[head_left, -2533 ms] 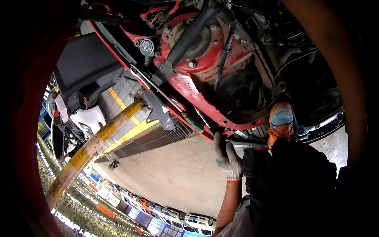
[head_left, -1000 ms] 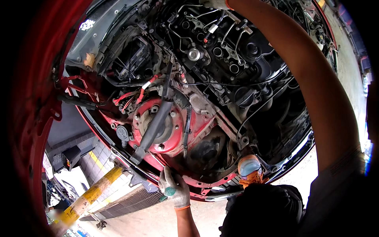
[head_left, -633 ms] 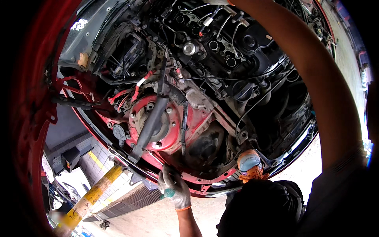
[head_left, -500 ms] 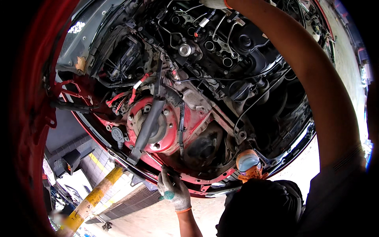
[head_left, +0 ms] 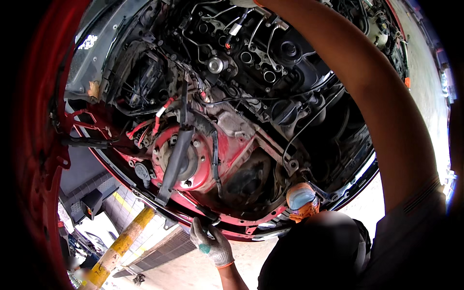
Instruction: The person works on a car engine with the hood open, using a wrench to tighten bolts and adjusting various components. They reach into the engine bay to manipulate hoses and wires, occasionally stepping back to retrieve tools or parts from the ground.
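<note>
My left hand [head_left: 211, 244], in a pale knit glove with a green patch, is at the red front edge of the car's engine bay. Its fingers are apart, just below a dark handle-like piece [head_left: 208, 212]. My right hand [head_left: 244, 3], also gloved, reaches over the engine [head_left: 290, 50] and is mostly cut off at the top edge, its fingers hidden. A red strut tower [head_left: 205, 166] with a black bar [head_left: 176, 162] across it lies between my hands. A blue-and-orange shoe [head_left: 301, 200] rests on the front crossmember at lower right, beside my dark-clothed body.
The raised red hood [head_left: 38, 145] fills the left side, with a black stay [head_left: 84, 142] reaching from it. Below left stand a yellow post [head_left: 125, 241], a floor grating [head_left: 166, 251] and white body parts [head_left: 101, 220]. Pale floor [head_left: 415, 43] shows at the right.
Since the earliest frame the view has swung onto the engine, and my right arm has come in, stretched over it. Lately the view has shifted slightly, my left hand sitting lower, off the dark piece.
</note>
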`<state>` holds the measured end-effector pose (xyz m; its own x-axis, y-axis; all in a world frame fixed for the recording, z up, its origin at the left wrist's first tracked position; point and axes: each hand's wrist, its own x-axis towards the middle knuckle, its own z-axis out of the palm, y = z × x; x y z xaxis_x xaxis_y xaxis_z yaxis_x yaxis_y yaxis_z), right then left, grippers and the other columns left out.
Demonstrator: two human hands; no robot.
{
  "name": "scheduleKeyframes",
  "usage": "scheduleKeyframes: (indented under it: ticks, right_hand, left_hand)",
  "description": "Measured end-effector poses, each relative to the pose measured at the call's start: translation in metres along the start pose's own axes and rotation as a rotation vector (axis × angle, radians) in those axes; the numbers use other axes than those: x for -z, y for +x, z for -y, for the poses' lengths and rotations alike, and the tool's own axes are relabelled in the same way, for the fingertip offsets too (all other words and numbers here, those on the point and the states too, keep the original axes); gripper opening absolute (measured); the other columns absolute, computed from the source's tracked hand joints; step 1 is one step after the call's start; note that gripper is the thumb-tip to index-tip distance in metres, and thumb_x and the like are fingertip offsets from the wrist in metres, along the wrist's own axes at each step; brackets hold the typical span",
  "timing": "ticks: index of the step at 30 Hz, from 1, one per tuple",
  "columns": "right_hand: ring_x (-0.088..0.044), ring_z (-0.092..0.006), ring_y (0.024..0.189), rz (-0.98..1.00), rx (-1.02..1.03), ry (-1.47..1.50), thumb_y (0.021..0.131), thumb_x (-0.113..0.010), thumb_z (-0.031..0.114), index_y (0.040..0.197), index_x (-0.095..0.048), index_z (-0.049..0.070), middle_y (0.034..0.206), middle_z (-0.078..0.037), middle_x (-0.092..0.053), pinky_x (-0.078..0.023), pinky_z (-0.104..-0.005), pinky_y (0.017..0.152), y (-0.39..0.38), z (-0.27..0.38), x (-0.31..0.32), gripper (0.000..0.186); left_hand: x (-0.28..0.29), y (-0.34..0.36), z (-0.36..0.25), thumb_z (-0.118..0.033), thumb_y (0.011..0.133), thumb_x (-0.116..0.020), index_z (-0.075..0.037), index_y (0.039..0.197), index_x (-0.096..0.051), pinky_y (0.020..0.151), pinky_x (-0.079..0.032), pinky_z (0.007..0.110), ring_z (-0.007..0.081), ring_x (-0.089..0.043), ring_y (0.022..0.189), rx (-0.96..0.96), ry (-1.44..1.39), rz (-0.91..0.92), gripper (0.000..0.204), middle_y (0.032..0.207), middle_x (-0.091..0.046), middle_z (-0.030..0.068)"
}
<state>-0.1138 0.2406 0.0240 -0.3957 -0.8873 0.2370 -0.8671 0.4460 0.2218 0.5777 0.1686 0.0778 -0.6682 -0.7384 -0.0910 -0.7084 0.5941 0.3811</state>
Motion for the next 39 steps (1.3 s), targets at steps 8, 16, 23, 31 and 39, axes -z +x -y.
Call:
scheduleKeyframes:
  ticks: [8,16,23,31,39]
  right_hand:
    - [-0.074,-0.0274,0.088,-0.242,0.086,-0.113,0.082,-0.065,0.01,0.091,-0.08,0.011,0.088,-0.007,-0.077,-0.059,-0.0374,0.074,-0.001,-0.016,-0.047,0.018]
    - [-0.072,-0.0317,0.103,0.034,-0.082,0.064,0.083,-0.063,0.009,0.113,-0.076,0.011,0.11,-0.015,-0.074,-0.057,-0.0396,0.089,-0.001,-0.011,-0.006,0.033]
    - [-0.064,-0.0232,0.125,0.221,-0.111,0.033,0.086,-0.064,0.012,0.114,-0.08,0.018,0.127,-0.01,-0.072,-0.053,-0.0356,0.102,0.006,0.005,0.005,0.033]
    - [-0.069,-0.0365,0.106,-0.177,-0.321,0.384,0.092,-0.061,0.028,0.116,-0.075,0.011,0.11,-0.018,-0.074,-0.055,-0.0433,0.091,-0.075,0.042,0.102,0.032]
    - [-0.073,-0.0276,0.09,0.11,-0.31,0.236,0.096,-0.066,0.028,0.114,-0.076,0.013,0.098,-0.011,-0.075,-0.058,-0.0409,0.078,-0.442,0.079,0.249,0.026]
  left_hand:
    - [0.021,-0.032,-0.001,0.005,0.095,-0.055,0.006,0.146,-0.047,0.107,-0.041,0.048,0.0397,-0.053,0.125,0.013,0.001,0.006,0.052,0.135,-0.055,0.0257]
    - [0.028,-0.06,-0.001,0.002,0.096,-0.055,0.007,0.147,-0.046,0.11,-0.042,0.047,0.0396,-0.054,0.127,0.096,-0.054,0.013,0.052,0.136,-0.055,0.0258]
    - [0.032,-0.076,0.005,0.005,0.095,-0.054,0.007,0.147,-0.047,0.107,-0.046,0.045,0.0374,-0.056,0.124,0.179,-0.062,0.005,0.052,0.135,-0.055,0.025]
    - [0.048,-0.104,0.01,0.002,0.098,-0.055,0.007,0.142,-0.053,0.098,-0.05,0.039,0.0313,-0.062,0.117,0.119,-0.118,-0.081,0.044,0.133,-0.061,0.0232]
    - [0.021,-0.131,0.026,-0.003,0.099,-0.055,0.005,0.14,-0.054,0.096,-0.051,0.039,0.0316,-0.063,0.114,-0.086,-0.178,-0.008,0.042,0.13,-0.063,0.0226]
